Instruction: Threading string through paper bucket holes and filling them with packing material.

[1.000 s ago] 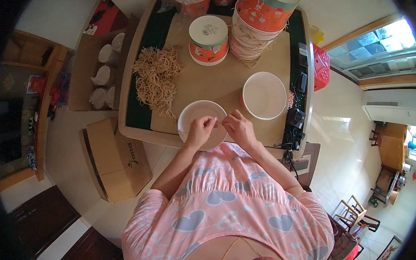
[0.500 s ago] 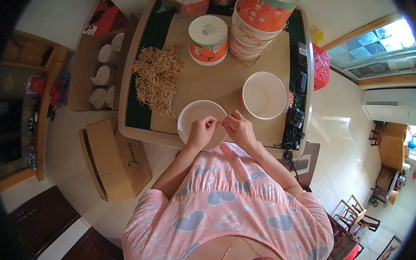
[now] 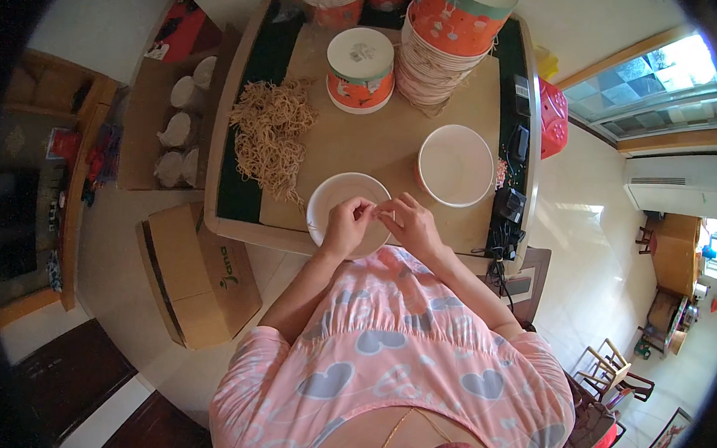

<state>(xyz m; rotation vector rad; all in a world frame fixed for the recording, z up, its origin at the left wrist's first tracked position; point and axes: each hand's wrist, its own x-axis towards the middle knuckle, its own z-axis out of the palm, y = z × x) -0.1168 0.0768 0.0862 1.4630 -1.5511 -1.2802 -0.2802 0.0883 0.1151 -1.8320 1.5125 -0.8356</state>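
Observation:
Over a white paper bucket [image 3: 318, 199] at the table's near edge, my left hand [image 3: 347, 225] and my right hand [image 3: 412, 225] meet fingertip to fingertip. Both are closed in a pinch; whatever lies between the fingers is too small to make out. Right of them stands a second paper bucket [image 3: 456, 166], its white inside showing. A tangled heap of tan cord [image 3: 272, 134] lies to the left. Farther back, an orange and green printed tub [image 3: 359, 93] sits beside a tall bucket stack [image 3: 458, 22] with pale cord strands draped around it.
Brown cardboard [image 3: 362, 151] covers the tabletop's middle. Black adapters and cables [image 3: 509, 203] line the right edge, with a red plastic stool [image 3: 552, 116] beyond. On the left are an open carton of white-wrapped rolls [image 3: 185, 93] and a cardboard box [image 3: 202, 277] on the floor.
My hands have drawn slightly closer together, the right fingers shifting a little left toward the left fingertips. The buckets and cord stay in place on the table.

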